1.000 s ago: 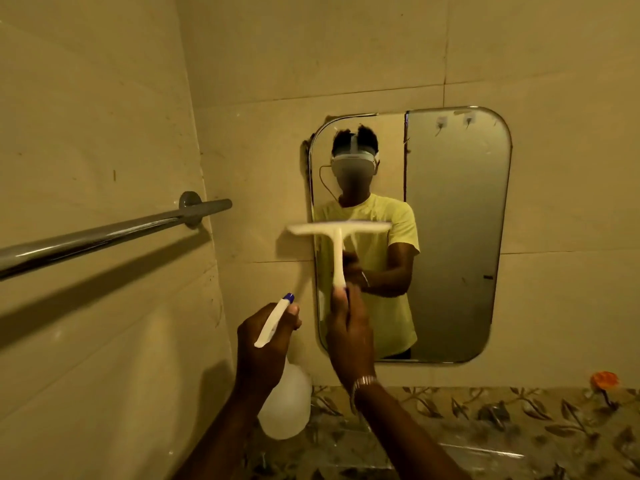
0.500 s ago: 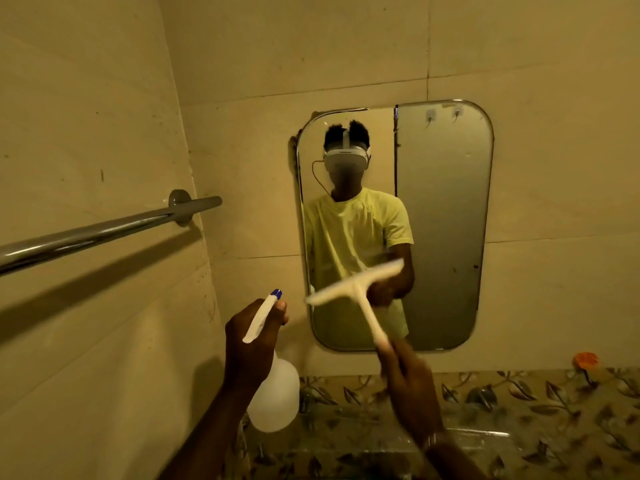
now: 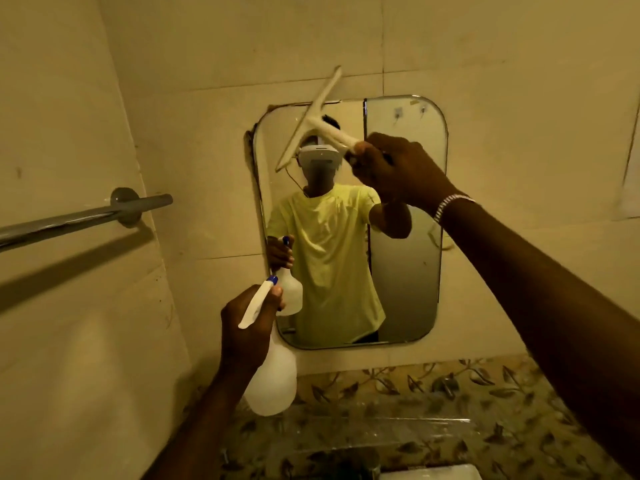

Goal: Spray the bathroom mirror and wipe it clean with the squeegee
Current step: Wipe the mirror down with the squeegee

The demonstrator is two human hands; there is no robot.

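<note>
A rounded rectangular mirror [image 3: 405, 271] hangs on the beige tiled wall ahead and reflects a person in a yellow shirt. My right hand [image 3: 398, 168] is raised in front of the mirror's upper part and grips the handle of a white squeegee [image 3: 313, 116]. Its blade tilts steeply and crosses the mirror's top left edge, the upper end over the wall. My left hand [image 3: 244, 330] holds a white spray bottle [image 3: 273, 382] with a blue nozzle tip low at the mirror's bottom left corner, nozzle pointing up toward the glass.
A chrome towel bar [image 3: 79, 216] juts from the left wall at chest height. A band of leaf-patterned tiles [image 3: 433, 379] runs below the mirror, above a glossy patterned counter [image 3: 363, 441].
My right hand has swung the squeegee from the mirror's lower middle up to its top left edge, tilting the blade steeply. The left hand with the bottle has stayed about in place.
</note>
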